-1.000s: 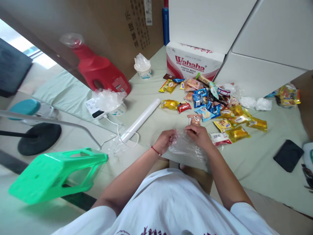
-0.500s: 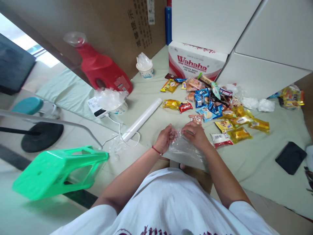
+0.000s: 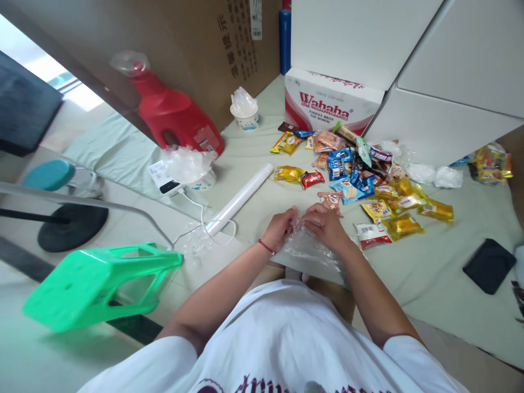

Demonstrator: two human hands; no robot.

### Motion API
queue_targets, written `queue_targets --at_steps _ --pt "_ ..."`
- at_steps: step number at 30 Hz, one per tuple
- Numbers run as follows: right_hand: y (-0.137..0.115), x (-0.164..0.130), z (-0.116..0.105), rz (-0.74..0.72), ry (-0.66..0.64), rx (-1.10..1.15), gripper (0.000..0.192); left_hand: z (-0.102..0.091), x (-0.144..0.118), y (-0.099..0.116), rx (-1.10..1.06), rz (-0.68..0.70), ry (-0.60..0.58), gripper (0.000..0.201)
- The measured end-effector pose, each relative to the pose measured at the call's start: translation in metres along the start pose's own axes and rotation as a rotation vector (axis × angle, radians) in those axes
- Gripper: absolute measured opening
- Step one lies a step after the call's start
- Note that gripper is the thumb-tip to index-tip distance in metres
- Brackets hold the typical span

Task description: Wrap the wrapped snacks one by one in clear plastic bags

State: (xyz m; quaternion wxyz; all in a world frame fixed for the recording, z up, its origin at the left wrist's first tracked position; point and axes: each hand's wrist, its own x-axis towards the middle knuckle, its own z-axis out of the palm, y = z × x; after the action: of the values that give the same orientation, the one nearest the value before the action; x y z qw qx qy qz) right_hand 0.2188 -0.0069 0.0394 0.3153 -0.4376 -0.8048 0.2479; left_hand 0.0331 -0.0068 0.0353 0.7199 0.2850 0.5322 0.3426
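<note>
Both hands, left hand (image 3: 279,228) and right hand (image 3: 327,225), pinch the clear plastic bag (image 3: 311,252) (snack packets (image 3: 368,180) just beyond).

both forearms reach forward from the torso and converge. left hand (image 3: 280,228) curled, fingers bent inward, a red string around the wrist. right hand (image 3: 327,223) just beside it, knuckles up, fingers pinched down at the mouth of the clear plastic bag (image 3: 311,252). both hands grip the bag's near-side top edge, fingertips almost touching.
</note>
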Motion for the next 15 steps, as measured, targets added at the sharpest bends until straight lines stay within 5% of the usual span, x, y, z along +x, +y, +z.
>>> queue_targets --at_steps 6,10,15 --pt "-0.031 -0.020 -0.008 -0.121 0.079 -0.268 0.016 0.002 0.005 0.002 0.062 0.038 0.078 0.010" --pt "-0.067 -0.061 -0.015 -0.171 0.096 -0.479 0.017 0.000 0.007 0.003 0.039 0.083 0.244 0.009" --pt "-0.094 -0.118 -0.001 -0.158 0.009 -0.484 0.018 -0.005 0.012 0.004 0.046 0.192 0.438 0.008"
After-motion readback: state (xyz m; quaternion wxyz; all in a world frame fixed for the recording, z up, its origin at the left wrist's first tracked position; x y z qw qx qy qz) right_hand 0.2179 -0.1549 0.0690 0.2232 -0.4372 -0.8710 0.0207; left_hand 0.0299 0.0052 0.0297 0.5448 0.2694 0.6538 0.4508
